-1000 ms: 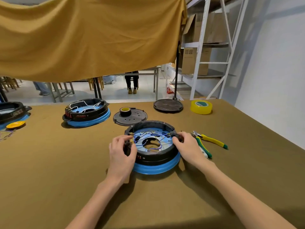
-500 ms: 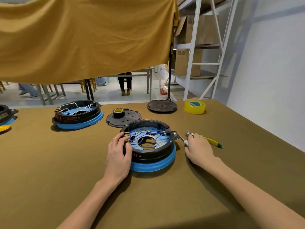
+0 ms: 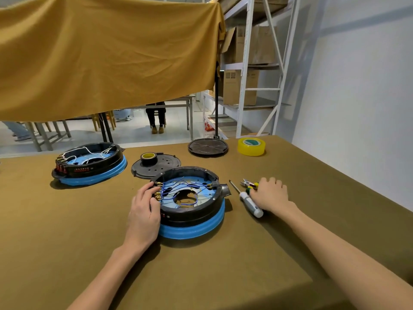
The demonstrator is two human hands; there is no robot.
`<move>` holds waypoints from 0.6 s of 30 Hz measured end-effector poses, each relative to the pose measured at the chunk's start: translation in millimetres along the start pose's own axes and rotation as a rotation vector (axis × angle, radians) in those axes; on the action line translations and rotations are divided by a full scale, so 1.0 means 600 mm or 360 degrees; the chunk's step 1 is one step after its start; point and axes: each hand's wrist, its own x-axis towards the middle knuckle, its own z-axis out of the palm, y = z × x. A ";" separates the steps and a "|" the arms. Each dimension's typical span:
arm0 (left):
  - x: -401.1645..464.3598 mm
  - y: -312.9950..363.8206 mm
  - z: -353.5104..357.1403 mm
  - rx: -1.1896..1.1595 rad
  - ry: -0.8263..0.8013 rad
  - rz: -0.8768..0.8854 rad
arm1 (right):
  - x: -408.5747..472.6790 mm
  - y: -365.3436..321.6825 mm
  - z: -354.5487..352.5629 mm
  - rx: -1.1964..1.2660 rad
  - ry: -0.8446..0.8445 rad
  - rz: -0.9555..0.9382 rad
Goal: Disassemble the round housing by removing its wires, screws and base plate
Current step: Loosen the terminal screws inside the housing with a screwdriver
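At far left on the olive cloth-covered table (image 3: 67, 231) sits a second black round unit on a blue ring (image 3: 89, 163), white wires looped inside it; just right of it lies a flat dark perforated disc (image 3: 165, 167) with a small roll of black-and-yellow tape (image 3: 148, 158) standing on it.

The left hand (image 3: 143, 211) grips the near-left rim of the round black plastic housing on its ribbed blue base (image 3: 192, 202), fingers curled over the edge by the row of brass terminals (image 3: 158, 190); thin blue wires (image 3: 176, 186) cross its pale blue inner plate, none visibly detached, so the work looks barely begun.

Right of the housing, just beside its spout-like lug, lies the white-handled screwdriver (image 3: 250, 202); its long axis runs from the thin tip at far-left to the handle butt at near-right, slanting toward the person; the right hand (image 3: 270, 194), the nearer hand to it, rests on the handle's right side with fingers bent over the yellow-and-green handled cutters (image 3: 251, 185), and whether it has closed on either tool I cannot tell.

Farther back stand a ribbed dark round plate (image 3: 207, 147) and a glossy yellow tape roll (image 3: 251, 146).
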 end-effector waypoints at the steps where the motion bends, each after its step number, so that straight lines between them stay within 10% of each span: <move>1: 0.000 0.000 0.000 0.0005 0.0008 0.0001 | 0.008 0.001 0.000 -0.0042 -0.0082 0.0013; 11: -0.013 0.015 -0.009 -0.0026 0.0021 0.0040 | 0.029 0.009 -0.004 -0.0012 -0.0096 -0.0001; 18: 0.006 0.026 -0.014 -0.0233 -0.0140 -0.0099 | 0.003 -0.049 -0.088 0.1136 0.0172 -0.0431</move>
